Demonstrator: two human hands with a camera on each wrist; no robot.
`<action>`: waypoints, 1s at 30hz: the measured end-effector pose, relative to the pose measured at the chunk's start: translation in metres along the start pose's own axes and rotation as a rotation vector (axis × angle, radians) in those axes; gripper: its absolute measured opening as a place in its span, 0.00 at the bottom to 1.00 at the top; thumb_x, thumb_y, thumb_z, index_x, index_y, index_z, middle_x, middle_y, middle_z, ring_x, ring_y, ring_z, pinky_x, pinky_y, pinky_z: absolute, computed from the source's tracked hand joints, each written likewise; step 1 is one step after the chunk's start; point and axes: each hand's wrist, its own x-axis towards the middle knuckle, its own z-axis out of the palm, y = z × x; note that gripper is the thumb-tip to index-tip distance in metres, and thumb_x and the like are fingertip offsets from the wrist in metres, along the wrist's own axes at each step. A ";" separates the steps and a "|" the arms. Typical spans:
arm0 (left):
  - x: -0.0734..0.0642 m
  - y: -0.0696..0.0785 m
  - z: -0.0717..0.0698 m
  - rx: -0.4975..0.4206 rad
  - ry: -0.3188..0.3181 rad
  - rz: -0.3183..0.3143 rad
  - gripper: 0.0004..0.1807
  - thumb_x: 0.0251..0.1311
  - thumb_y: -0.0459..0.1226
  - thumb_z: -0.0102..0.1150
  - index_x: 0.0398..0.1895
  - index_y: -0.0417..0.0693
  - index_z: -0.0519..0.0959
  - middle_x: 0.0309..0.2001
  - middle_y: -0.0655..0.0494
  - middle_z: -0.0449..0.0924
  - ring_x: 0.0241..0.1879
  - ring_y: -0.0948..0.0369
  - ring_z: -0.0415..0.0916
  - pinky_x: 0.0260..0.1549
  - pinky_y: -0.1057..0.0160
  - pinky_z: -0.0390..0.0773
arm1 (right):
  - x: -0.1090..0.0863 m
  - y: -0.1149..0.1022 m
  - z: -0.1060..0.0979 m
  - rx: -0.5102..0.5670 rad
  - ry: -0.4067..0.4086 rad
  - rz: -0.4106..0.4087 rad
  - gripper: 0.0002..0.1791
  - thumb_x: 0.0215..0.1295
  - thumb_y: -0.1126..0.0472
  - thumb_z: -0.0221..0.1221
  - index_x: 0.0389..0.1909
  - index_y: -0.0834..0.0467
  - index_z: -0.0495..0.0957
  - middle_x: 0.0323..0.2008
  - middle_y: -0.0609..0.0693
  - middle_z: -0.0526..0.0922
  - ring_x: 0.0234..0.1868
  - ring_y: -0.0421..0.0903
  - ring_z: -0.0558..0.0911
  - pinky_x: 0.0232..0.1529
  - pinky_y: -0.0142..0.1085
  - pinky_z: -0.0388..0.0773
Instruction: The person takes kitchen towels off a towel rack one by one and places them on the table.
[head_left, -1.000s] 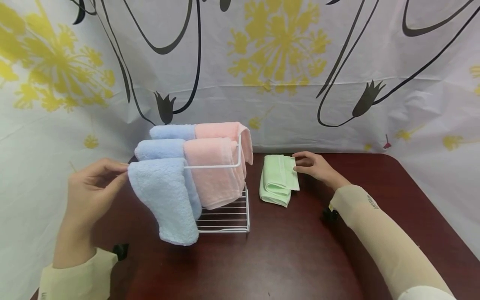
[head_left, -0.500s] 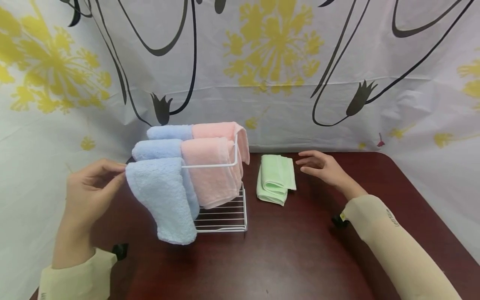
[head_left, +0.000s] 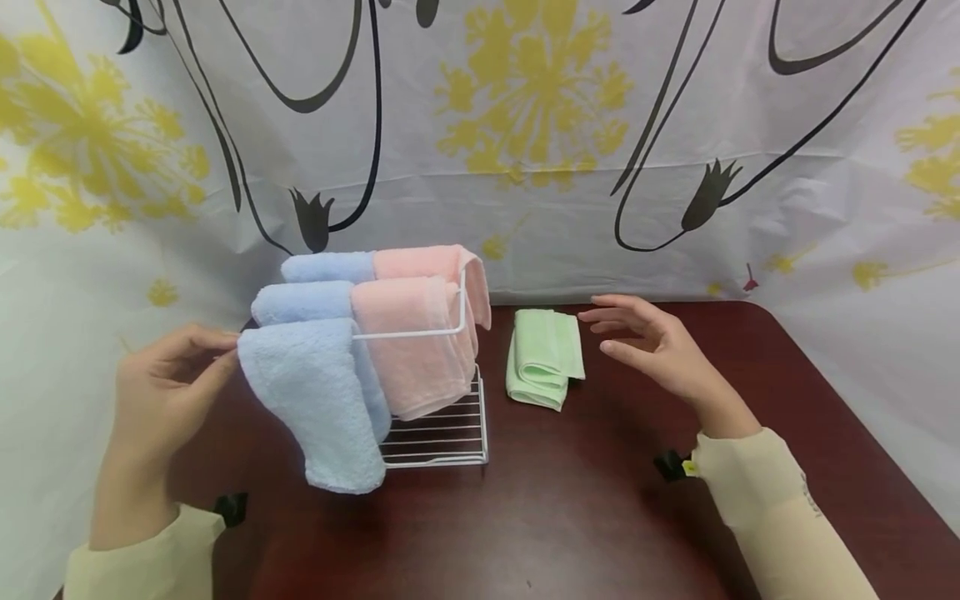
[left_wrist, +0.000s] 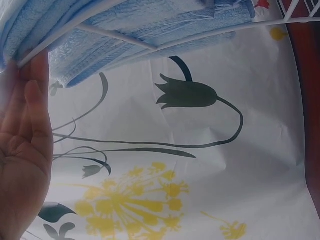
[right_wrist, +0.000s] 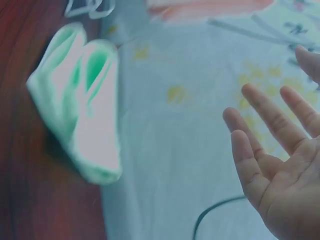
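Observation:
My left hand [head_left: 161, 400] pinches the front left corner of a white wire towel rack [head_left: 408, 335], where a light blue towel [head_left: 315, 400] hangs over the bar. In the left wrist view, the fingers [left_wrist: 37, 110] reach the rack's wire beside the blue cloth. Other blue towels [head_left: 300, 302] and pink towels [head_left: 412, 342] drape over the rack's bars. A folded light green towel [head_left: 543, 358] lies on the table to the right of the rack. My right hand [head_left: 660, 350] hovers to the right of it, fingers spread and holding nothing; the right wrist view shows them apart.
The rack's lower wire shelf [head_left: 442, 437] stands on the dark red-brown table [head_left: 525, 517]. Behind and at both sides hangs a pale curtain [head_left: 420, 200] with yellow and grey flower prints.
My right hand has let go of the green towel's right edge and drawn back, its fingers spreading. The left hand keeps its pinch on the rack corner. The whole view has shifted slightly.

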 end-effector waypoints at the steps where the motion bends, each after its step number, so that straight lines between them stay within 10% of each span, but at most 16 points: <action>1: 0.001 0.000 0.000 0.019 -0.002 0.000 0.09 0.52 0.14 0.60 0.34 0.28 0.84 0.36 0.57 0.89 0.34 0.68 0.84 0.37 0.79 0.80 | 0.001 -0.005 0.004 0.007 -0.003 -0.021 0.31 0.66 0.74 0.58 0.69 0.60 0.67 0.60 0.48 0.80 0.58 0.40 0.80 0.53 0.28 0.80; 30: 0.000 -0.004 0.000 -0.043 0.001 0.018 0.12 0.46 0.08 0.52 0.31 0.20 0.81 0.35 0.51 0.89 0.36 0.63 0.86 0.38 0.75 0.82 | 0.036 -0.080 0.142 0.195 -0.276 -0.283 0.35 0.62 0.73 0.63 0.70 0.59 0.65 0.64 0.58 0.77 0.65 0.54 0.76 0.60 0.52 0.77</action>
